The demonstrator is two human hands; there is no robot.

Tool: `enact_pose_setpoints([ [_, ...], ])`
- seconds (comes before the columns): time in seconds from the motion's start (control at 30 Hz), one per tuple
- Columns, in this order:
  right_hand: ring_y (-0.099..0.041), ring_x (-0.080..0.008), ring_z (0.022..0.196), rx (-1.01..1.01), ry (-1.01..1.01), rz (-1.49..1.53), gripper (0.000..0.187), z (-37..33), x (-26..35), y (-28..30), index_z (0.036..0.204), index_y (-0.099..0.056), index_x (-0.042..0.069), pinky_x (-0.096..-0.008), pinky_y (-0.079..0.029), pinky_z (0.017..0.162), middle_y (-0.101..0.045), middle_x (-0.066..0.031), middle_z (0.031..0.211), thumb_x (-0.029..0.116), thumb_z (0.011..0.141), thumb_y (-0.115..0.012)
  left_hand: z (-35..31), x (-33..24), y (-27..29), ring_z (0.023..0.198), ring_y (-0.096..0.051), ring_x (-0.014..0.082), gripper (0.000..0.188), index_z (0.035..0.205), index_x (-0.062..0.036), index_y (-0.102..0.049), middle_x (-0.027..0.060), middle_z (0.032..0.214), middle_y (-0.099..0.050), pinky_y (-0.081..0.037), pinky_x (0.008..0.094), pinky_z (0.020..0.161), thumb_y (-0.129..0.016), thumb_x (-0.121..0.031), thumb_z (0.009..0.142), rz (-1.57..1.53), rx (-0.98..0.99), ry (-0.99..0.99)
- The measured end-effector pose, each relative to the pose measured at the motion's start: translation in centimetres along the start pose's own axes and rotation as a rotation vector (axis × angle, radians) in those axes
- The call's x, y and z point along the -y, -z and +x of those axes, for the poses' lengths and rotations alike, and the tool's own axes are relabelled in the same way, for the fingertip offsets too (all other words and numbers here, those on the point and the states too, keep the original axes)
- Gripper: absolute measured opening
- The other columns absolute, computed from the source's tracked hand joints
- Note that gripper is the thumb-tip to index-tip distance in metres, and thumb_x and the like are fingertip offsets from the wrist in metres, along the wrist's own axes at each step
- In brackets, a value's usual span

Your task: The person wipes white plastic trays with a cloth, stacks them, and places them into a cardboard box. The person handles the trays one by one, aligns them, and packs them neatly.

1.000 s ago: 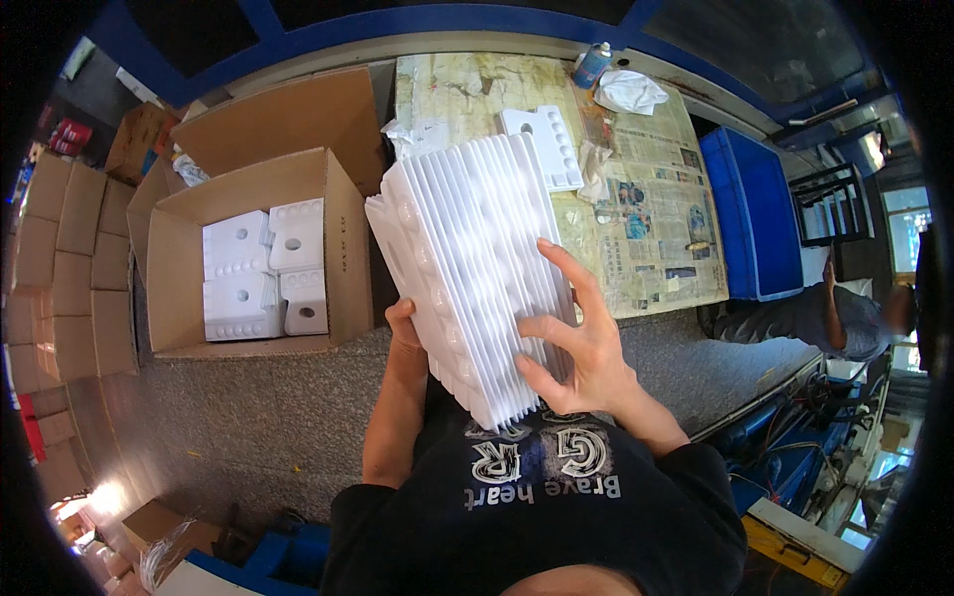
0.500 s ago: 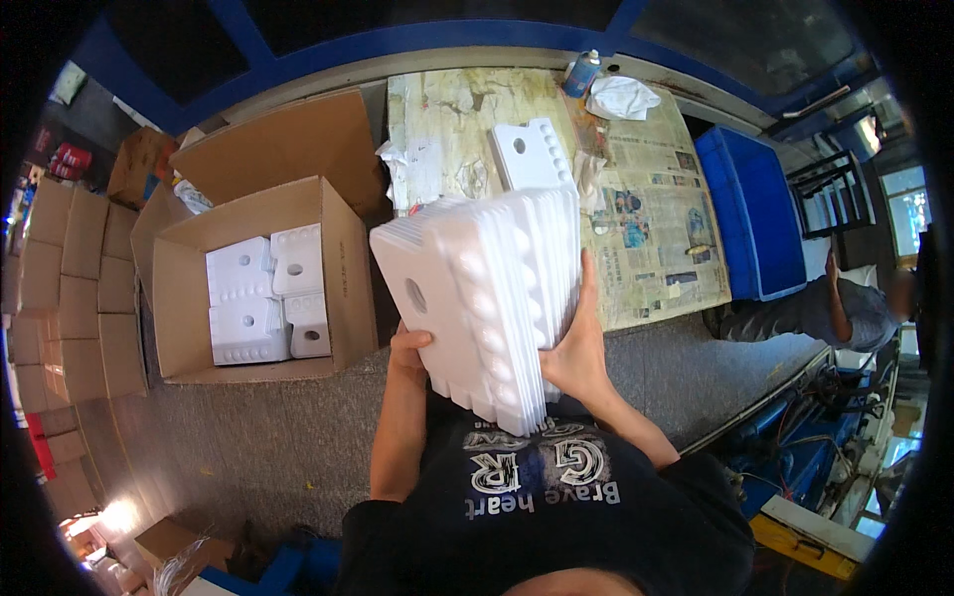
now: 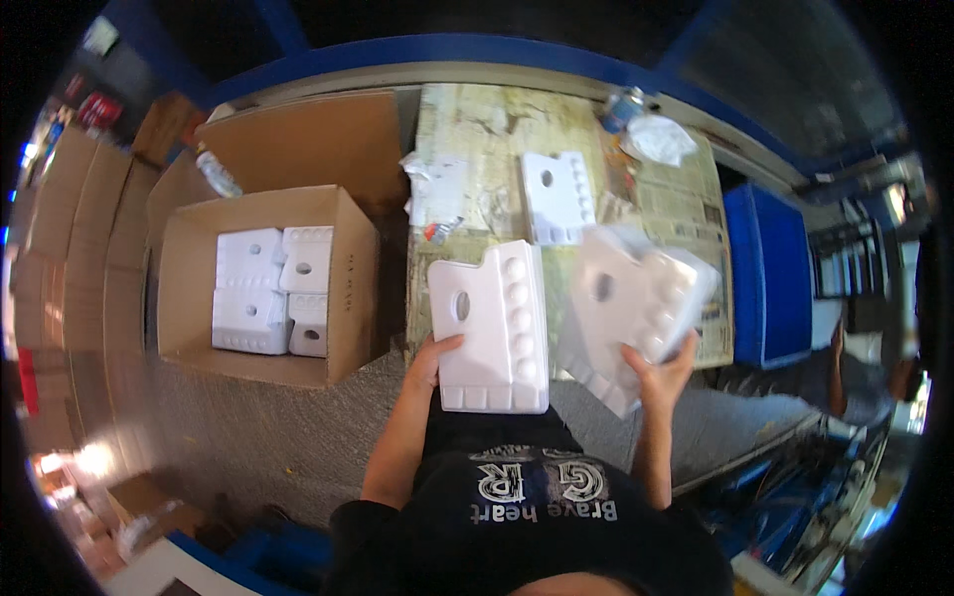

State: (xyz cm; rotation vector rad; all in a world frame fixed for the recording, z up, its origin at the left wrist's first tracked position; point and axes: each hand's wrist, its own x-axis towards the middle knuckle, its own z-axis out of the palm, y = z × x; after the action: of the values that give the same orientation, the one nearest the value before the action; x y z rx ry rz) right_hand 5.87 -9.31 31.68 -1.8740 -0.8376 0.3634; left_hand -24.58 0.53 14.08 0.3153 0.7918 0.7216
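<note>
Left hand [image 3: 429, 356] grips the near left edge of a single white moulded plastic palette tray [image 3: 492, 328], face up for viewing. Right hand [image 3: 664, 372], fingers curled, supports a stack of like trays [image 3: 636, 308] from beneath. Open cardboard box [image 3: 348, 298] of trays sits left; newspaper-covered table [image 3: 477, 149] beyond.

The white palette [image 3: 494, 333] in the left hand [image 3: 429, 360] looks like smooth, matt moulded plastic, as does the blurred stack of palettes [image 3: 636, 308] held by the right hand [image 3: 661, 370]. The open box [image 3: 343, 288] is plain matt brown cardboard. The surface [image 3: 248, 437] looks grey and rough, partly covered by thin, creased newspaper [image 3: 477, 139].
</note>
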Motion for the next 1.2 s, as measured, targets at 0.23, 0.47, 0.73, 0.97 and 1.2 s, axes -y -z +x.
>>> enact_pose_setpoints([
  [0.23,-0.055,-0.0317,0.108,0.086,-0.299,0.415,0.079,3.3,-3.6,4.3,0.134,-0.038,-0.003,-0.0440,-0.046,0.094,-0.052,-0.0189,0.121,0.004,0.064,-0.073,10.8,7.9,1.0,0.097,-0.063,0.0311,0.065,0.124,0.0003,-0.052,0.0139,0.109,-0.064,-0.051,0.0415,0.084,-0.080,-0.023,0.071,0.025,-0.228,0.191],
  [0.47,-0.048,-0.0338,0.117,0.232,-0.548,0.593,0.086,2.1,-7.3,-0.3,0.139,-0.029,-0.003,-0.0437,-0.044,0.097,-0.045,-0.0210,0.129,0.000,0.065,-0.072,9.1,6.4,-4.2,0.136,-0.027,0.0331,0.118,0.143,-0.0024,-0.023,0.0237,0.148,-0.026,-0.027,0.0454,0.108,-0.088,-0.046,0.054,1.176,-0.499,-0.156],
  [0.73,-0.058,-0.0209,0.104,0.948,-0.028,0.395,0.077,3.8,-8.9,-10.7,0.124,-0.043,-0.001,-0.0363,-0.049,0.089,-0.059,-0.0115,0.111,0.015,0.062,-0.087,1.1,-3.1,-7.2,0.104,-0.059,0.0195,0.088,0.129,-0.0056,-0.043,0.0089,0.114,-0.061,-0.047,0.0327,0.092,-0.091,-0.022,0.057,0.946,-0.013,-0.323],
  [0.97,-0.057,-0.0219,0.103,1.023,0.310,0.286,0.066,5.0,-14.9,-14.9,0.121,-0.050,0.002,-0.0348,-0.046,0.089,-0.055,-0.0096,0.117,0.016,0.065,-0.082,4.2,4.3,-3.5,0.105,-0.057,0.0209,0.065,0.126,-0.0060,-0.041,0.0100,0.111,-0.058,-0.044,0.0318,0.092,-0.077,-0.009,0.073,1.092,-0.299,-0.549],
  [1.2,-0.057,-0.0253,0.102,1.013,0.346,-0.004,0.060,4.8,-16.3,-14.4,0.117,-0.049,0.004,-0.0357,-0.046,0.090,-0.059,-0.0121,0.110,0.016,0.067,-0.079,4.7,4.6,-2.7,0.097,-0.059,0.0226,0.057,0.114,-0.0036,-0.050,0.0103,0.103,-0.058,-0.046,0.0318,0.087,-0.081,-0.011,0.068,0.963,-0.241,-0.622],
])
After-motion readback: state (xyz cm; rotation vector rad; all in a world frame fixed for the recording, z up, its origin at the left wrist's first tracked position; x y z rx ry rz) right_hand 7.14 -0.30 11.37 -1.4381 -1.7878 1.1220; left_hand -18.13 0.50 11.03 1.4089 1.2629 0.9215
